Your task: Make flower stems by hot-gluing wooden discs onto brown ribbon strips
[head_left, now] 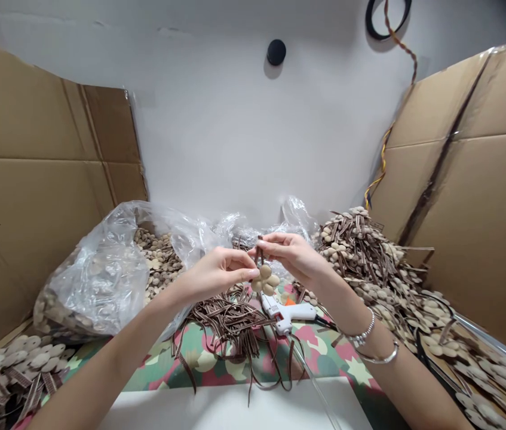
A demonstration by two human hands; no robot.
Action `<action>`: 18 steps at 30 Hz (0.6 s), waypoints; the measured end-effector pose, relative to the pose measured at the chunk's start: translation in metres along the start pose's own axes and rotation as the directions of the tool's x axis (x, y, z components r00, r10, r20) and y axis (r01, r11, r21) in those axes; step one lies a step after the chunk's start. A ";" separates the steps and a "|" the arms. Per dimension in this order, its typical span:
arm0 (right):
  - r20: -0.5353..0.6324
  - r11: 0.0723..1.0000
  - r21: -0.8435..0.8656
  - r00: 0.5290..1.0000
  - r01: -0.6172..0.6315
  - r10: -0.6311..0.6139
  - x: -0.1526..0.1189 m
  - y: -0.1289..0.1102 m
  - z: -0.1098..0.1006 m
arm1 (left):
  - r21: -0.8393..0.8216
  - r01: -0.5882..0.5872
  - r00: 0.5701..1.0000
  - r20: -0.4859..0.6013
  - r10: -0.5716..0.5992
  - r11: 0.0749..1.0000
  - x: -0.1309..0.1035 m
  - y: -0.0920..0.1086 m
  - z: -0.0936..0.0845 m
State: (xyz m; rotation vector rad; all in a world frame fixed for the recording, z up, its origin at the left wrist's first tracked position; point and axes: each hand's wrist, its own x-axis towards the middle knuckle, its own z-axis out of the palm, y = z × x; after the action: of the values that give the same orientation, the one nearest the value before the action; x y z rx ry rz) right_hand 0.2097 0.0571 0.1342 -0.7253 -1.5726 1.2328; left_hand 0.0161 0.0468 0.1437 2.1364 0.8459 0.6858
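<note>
My left hand (223,272) pinches the edge of a beige fabric flower (266,282) with rounded petals, near its ribbon. A narrow brown ribbon (259,255) with light stitching rises from the flower. Its upper end sits between the thumb and fingers of my right hand (293,255). Both hands hold the piece in the air above the table. Under them lies a tangled heap of brown ribbon strips (235,319). Just right of that heap rests a white glue gun (295,312), with a clear glue stick (313,376) extending toward me.
A clear plastic bag (104,269) of beige flowers stands at left. Flowers with ribbons (369,257) are piled at right, more (24,364) at front left. Cardboard walls (33,131) flank both sides. A white sheet (235,406) lies on the patterned tablecloth (158,370).
</note>
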 end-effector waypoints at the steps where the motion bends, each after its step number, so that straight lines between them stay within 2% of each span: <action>1: -0.024 0.999 -0.015 0.999 0.036 -0.036 -0.002 -0.005 -0.003 | -0.025 0.012 1.000 -0.017 -0.012 1.000 0.000 0.001 -0.001; 4: -0.075 0.989 -0.112 0.992 0.094 -0.103 -0.013 -0.021 -0.013 | -0.109 -0.010 0.994 -0.107 -0.002 0.994 -0.003 0.003 -0.004; 8: -0.010 0.978 -0.200 0.998 0.059 -0.062 -0.030 -0.037 -0.012 | -0.106 -0.088 0.951 -0.304 0.052 0.990 -0.006 0.008 -0.004; 13: -0.016 0.968 -0.248 0.999 0.029 -0.034 -0.038 -0.031 0.009 | -0.041 -0.168 0.875 -0.467 0.130 0.985 -0.006 0.009 0.003; 18: -0.019 0.967 -0.252 0.999 0.025 -0.031 -0.032 -0.022 0.019 | 0.009 -0.197 0.834 -0.524 0.172 0.980 -0.005 0.006 0.010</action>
State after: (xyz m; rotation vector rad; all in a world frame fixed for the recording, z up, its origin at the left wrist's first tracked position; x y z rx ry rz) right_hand 0.2053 0.0151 0.1438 -0.8721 -1.7338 1.0099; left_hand 0.0217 0.0355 0.1417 2.0293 0.8901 1.4216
